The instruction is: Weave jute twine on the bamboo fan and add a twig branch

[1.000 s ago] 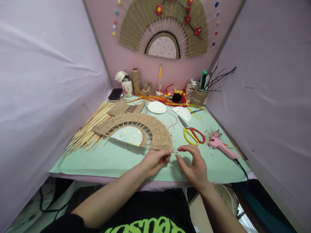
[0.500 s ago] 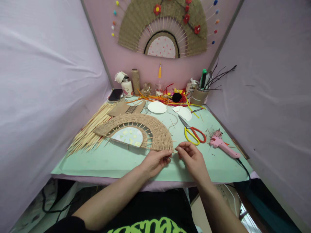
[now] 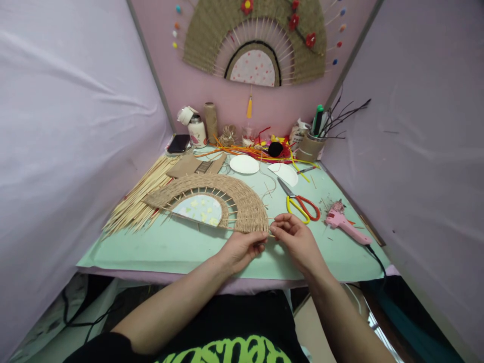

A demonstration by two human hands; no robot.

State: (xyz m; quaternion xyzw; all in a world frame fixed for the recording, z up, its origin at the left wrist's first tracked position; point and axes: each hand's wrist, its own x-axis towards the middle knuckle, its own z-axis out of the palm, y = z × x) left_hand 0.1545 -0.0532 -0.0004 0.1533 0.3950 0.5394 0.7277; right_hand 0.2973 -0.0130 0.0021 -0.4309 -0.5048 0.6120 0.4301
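Observation:
A half-ring fan (image 3: 249,201) woven from tan cord over thin sticks lies tilted on the table, with a pale blue flowered half-disc (image 3: 200,208) at its inner edge. My left hand (image 3: 244,249) pinches the fan's lower right corner between thumb and fingers. Close beside it, my right hand (image 3: 293,234) has its thumb and fingertips together at the same corner, where thin stick ends poke out. Whether it grips a stick end or the cord is too small to tell. Scissors (image 3: 298,200) with one yellow and one red handle lie just beyond my right hand.
Loose thin sticks (image 3: 132,196) pile at the left. A pink glue gun (image 3: 348,227) with a black cord lies at the right. White paper pieces (image 3: 244,164), pipe cleaners, a bottle (image 3: 196,132) and a pen holder (image 3: 310,146) stand or lie behind. A larger fan (image 3: 204,45) hangs on the wall.
My right hand has moved slightly left and up, closer to the fan's corner and my left hand. My left hand keeps its pinch on the fan. The camera view has shifted a little.

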